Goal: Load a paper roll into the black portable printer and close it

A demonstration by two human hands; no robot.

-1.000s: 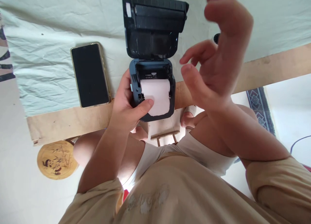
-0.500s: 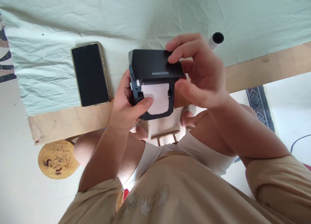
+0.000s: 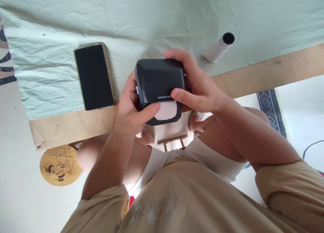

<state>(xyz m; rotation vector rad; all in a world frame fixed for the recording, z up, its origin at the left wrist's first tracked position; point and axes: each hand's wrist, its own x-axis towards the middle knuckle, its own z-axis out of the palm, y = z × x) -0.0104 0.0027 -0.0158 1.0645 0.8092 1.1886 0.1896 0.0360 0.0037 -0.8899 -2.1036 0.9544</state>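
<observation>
"Shirt point(image 3: 202, 192) closest to you: any lettering on it?"

"A worn grey print point(image 3: 153, 209), too broken up for me to read."

"And beyond that?"

"My two hands, both on the label printer point(image 3: 159, 79), which I hold level with the worktop's wooden edge point(image 3: 73, 127). My left grip point(image 3: 129, 110) is closed around its side, thumb lying at the border of the white paper point(image 3: 167, 111). My right grip point(image 3: 198, 91) pinches the black lid, thumb on the front, fingers over the back edge."

"What does the lid say?"

"NIIMBOT, in pale capitals along its front. Smaller characters follow by my right thumb, too tiny to make out. The lid is down over the body; whether it has latched I can't tell."

"Past the printer?"

"On the pale green cloth point(image 3: 131, 20), a phone point(image 3: 95, 77) lies to my left, its screen dark. To my right is a white cylinder point(image 3: 216, 50) with a black end."

"Anything lower down?"

"By my left knee, a round stool point(image 3: 60, 165) bearing a panda and bamboo."
</observation>
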